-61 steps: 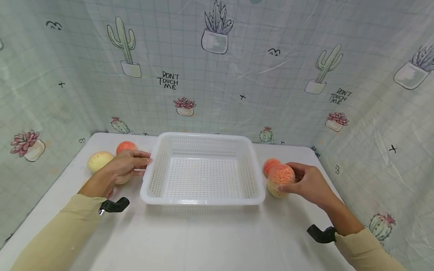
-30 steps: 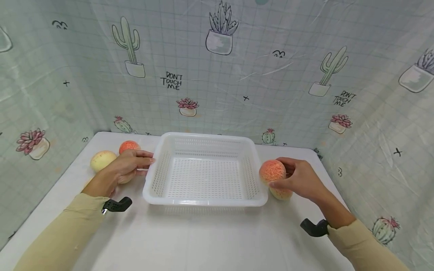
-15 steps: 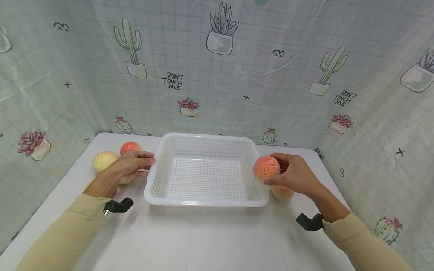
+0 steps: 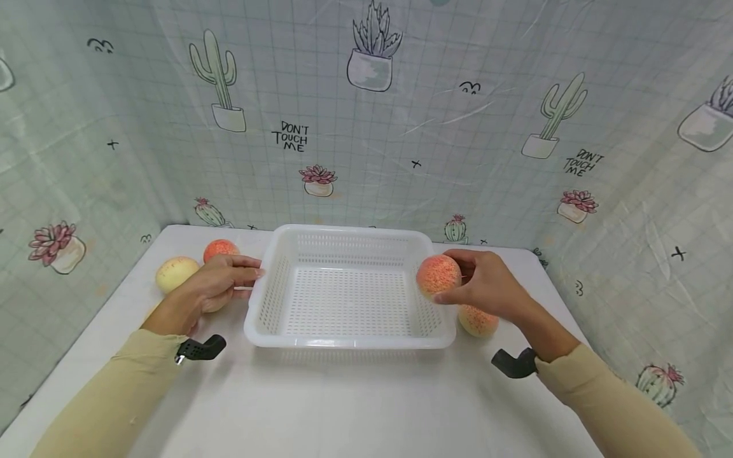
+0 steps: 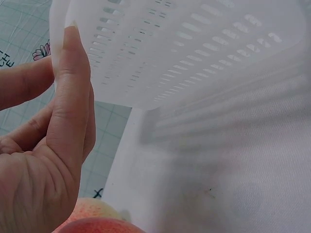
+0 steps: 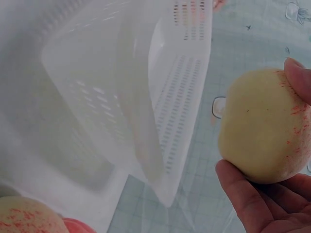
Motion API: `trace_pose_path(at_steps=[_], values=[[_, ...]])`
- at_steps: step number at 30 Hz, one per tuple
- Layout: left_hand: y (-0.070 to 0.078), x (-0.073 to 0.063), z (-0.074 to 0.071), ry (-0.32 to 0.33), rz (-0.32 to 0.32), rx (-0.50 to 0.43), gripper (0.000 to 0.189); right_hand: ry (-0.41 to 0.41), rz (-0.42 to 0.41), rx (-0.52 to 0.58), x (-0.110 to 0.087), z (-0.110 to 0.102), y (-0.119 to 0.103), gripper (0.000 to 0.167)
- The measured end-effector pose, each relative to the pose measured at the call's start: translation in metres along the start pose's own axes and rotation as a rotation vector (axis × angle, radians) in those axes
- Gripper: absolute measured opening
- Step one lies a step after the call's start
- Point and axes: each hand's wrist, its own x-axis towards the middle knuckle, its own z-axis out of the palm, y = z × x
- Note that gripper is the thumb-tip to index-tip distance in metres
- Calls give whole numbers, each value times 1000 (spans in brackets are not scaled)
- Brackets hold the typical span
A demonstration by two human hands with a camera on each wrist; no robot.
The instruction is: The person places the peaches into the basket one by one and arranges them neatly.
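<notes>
A white perforated plastic basket (image 4: 349, 343) stands mid-table. My left hand (image 4: 222, 277) is at its left rim, fingertips pinching the edge; in the left wrist view the fingers (image 5: 70, 107) lie along the outer wall. My right hand (image 4: 491, 285) grips a peach (image 4: 438, 276), yellowish with orange-red speckles, between thumb and fingers. Seen from the head, this peach overlaps the basket's right rim; the right wrist view shows it held up beside the rim. Below the right hand another peach (image 4: 478, 320) rests on the table, with a redder fruit (image 6: 77, 226) next to it.
At the table's left side lie a pale yellow peach (image 4: 176, 274) and an orange-red one (image 4: 220, 249); another peach (image 4: 217, 301) is partly hidden by the left hand. A cactus-print cloth (image 4: 366, 140) hangs closely behind and on both sides of the white table (image 4: 355, 407).
My right hand has lifted its peach from beside the other fruit and carried it left and away from me to the basket's right rim. The left hand stays at the left rim.
</notes>
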Motion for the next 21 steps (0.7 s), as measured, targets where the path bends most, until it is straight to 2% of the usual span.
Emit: trace_pose_path(at_steps=[12,21], values=[[0,2,-1,11,2,26,54,-21,-8,32,10,6,-14,78],[0,2,1,8,1,28,60,-50,-64,89,17,14,-18,67]])
